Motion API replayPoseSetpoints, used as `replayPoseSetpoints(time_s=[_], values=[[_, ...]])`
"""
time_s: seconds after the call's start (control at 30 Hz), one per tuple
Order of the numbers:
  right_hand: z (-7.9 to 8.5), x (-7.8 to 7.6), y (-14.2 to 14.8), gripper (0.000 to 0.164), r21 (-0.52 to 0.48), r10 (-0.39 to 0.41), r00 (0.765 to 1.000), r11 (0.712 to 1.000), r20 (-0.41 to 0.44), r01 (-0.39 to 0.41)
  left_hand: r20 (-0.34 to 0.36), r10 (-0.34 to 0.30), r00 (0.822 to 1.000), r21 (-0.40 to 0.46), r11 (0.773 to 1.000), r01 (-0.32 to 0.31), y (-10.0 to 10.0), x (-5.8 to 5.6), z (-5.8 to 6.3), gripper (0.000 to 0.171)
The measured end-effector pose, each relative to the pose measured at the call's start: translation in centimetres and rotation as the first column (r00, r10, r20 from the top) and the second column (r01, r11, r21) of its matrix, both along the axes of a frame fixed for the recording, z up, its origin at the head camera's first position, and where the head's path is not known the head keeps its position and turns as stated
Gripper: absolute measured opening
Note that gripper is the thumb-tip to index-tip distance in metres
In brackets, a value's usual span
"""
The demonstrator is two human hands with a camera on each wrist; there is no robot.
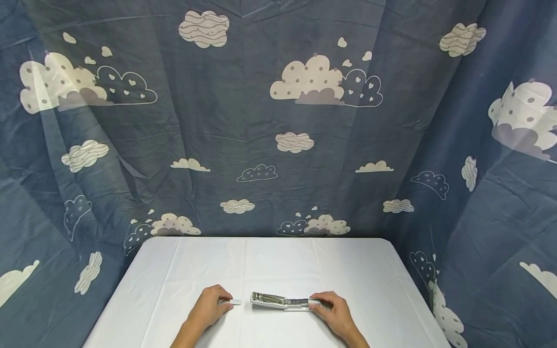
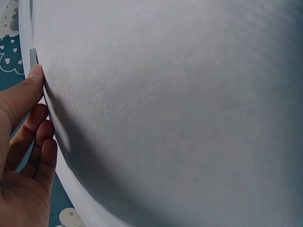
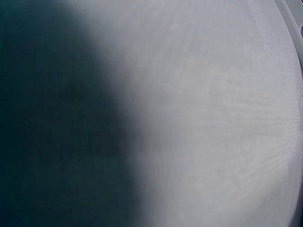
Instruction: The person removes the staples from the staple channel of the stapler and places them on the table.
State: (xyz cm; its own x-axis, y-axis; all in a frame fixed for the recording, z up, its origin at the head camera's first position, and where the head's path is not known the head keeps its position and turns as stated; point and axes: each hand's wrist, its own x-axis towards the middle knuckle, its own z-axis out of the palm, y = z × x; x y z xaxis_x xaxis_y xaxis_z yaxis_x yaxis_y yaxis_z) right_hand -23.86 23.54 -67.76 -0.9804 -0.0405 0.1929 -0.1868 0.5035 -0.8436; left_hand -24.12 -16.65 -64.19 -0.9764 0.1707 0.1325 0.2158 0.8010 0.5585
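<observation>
Between thumb and fingers, my left hand [image 1: 209, 307] pinches a small grey strip of staples [image 1: 235, 302], its free end pointing right toward the stapler. In the left wrist view the same strip [image 2: 33, 56] sticks out past the thumb tip. A white stapler [image 1: 271, 300] lies opened out on the table, its top swung over to the left and its metal inside showing. My right hand [image 1: 336, 314] grips the stapler at its right end. A short gap separates the strip from the stapler. The right wrist view does not show the right hand's fingers.
A white cloth covers the table [image 1: 278, 266], with fold lines running from front to back. Dark blue curtains [image 1: 243, 111] with a cloud print hang behind the table and along both sides.
</observation>
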Motion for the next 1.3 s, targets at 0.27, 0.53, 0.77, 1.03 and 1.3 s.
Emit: replayPoseSetpoints(time_s=[0.27, 0.53, 0.77, 1.03, 1.3], values=[[0.0, 0.0, -0.2, 0.021, 0.015, -0.001, 0.998, 1.000, -0.063, 0.002, 0.001, -0.021, 1.000, 0.027, 0.999, 0.021, -0.2, 0.1, 0.1, 0.019], [0.0, -0.1, 0.0, 0.021, 0.034, -0.013, 0.999, 0.999, -0.050, 0.014, -0.004, -0.011, 1.000, 0.018, 1.000, 0.011, -0.2, 0.2, -0.3, 0.024], [0.1, 0.1, 0.1, 0.020, 0.024, -0.006, 0.999, 1.000, -0.042, 0.007, -0.035, 0.012, 0.999, 0.010, 1.000, -0.012, -0.1, 0.7, -0.5, 0.037], [0.0, 0.0, 0.1, 0.021, 0.040, -0.019, 0.999, 0.999, -0.037, 0.021, -0.186, 0.081, 0.979, 0.064, 0.995, -0.070, 0.2, 0.2, 0.8, 0.036], [0.0, -0.1, 0.0, 0.024, 0.046, -0.031, 0.998, 0.999, 0.054, 0.028, -0.206, 0.081, 0.975, 0.117, 0.991, -0.058, 1.5, -0.2, 2.4, 0.041]])
